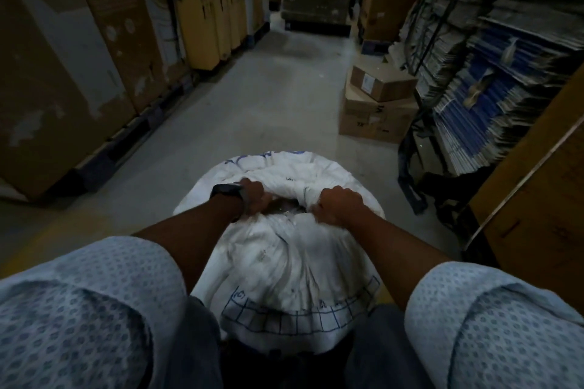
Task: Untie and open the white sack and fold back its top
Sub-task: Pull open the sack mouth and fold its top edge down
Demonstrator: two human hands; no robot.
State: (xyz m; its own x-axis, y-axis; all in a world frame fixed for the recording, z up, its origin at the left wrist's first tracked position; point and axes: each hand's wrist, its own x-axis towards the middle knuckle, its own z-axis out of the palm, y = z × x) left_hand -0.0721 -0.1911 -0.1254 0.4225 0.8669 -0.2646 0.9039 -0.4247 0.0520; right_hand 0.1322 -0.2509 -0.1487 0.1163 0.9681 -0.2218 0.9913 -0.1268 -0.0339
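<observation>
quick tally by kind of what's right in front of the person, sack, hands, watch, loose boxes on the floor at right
white sack: 1
hands: 2, left hand and right hand, both gripping the sack's top
black wristwatch: 1
loose cardboard boxes: 2, upper box on lower box
Total: 6

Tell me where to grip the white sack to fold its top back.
Grip the white sack by its bunched mouth rim, on opposite sides of the small opening, coming from above, as the left hand and right hand do. The gathered fabric there gives fingers purchase.
</observation>
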